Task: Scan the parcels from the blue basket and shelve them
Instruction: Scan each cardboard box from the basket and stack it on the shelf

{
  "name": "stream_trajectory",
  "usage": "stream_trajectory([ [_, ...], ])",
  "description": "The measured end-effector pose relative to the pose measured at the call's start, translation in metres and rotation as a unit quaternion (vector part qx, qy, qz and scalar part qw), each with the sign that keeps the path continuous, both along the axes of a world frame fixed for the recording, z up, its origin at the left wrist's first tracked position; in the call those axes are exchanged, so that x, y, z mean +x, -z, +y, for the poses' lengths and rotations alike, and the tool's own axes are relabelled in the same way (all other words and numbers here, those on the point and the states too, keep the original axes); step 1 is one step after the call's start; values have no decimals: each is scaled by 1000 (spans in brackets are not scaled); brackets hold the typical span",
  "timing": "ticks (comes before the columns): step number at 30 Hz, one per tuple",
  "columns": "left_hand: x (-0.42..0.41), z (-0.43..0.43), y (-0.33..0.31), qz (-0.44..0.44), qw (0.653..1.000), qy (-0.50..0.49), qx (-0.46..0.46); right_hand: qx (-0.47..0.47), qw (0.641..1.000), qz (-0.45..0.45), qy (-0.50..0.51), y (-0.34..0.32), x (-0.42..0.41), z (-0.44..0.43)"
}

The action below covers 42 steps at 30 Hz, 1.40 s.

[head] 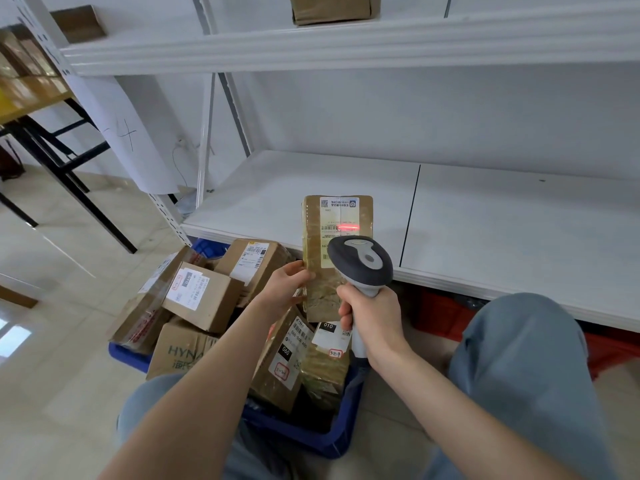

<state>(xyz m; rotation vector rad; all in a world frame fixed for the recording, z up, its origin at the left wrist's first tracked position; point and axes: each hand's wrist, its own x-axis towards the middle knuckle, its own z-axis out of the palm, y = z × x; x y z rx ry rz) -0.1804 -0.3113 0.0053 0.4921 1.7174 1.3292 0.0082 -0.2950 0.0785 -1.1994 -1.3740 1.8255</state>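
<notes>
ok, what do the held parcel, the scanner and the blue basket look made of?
Held parcel: probably cardboard under glossy clear tape, going by the brown colour and wrinkled sheen.
Scanner: moulded plastic, matte dark grey head, lighter grey handle.
Blue basket: rigid plastic, judging by its uniform colour and thick moulded rim; slightly glossy.

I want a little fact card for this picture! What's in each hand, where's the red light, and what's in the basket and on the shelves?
left hand: holds the tall taped parcel upright by its left edge
right hand: grips the scanner by its handle
red light: on the barcode of the parcel's label
blue basket: on the floor, piled with cardboard parcels
lower shelf: white board behind the held parcel
upper shelf: one brown box
</notes>
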Motion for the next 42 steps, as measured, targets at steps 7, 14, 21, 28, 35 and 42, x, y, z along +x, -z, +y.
stream_trajectory([
  [7, 0, 0, -2, -1, 1000, 8, 0, 0, 1000, 0, -1, -1, 0, 0],
  [14, 0, 0, -2, -4, 1000, 5, 0, 6, 1000, 1, -5, -1, 0, 0],
  [21, 0, -1, -2, -6, 1000, 2, 1, 9, 1000, -2, -8, -2, -1, 0],
  [28, -1, -2, -3, -6, 1000, 6, 1, 15, 1000, -8, -12, -3, -2, 1],
  [35, -3, -6, -7, -9, 1000, 9, 14, 21, 1000, -6, -17, -5, -1, 0],
  [42, 0, -11, -17, -7, 1000, 13, 26, 51, 998, -7, -36, -10, 1, -2],
])
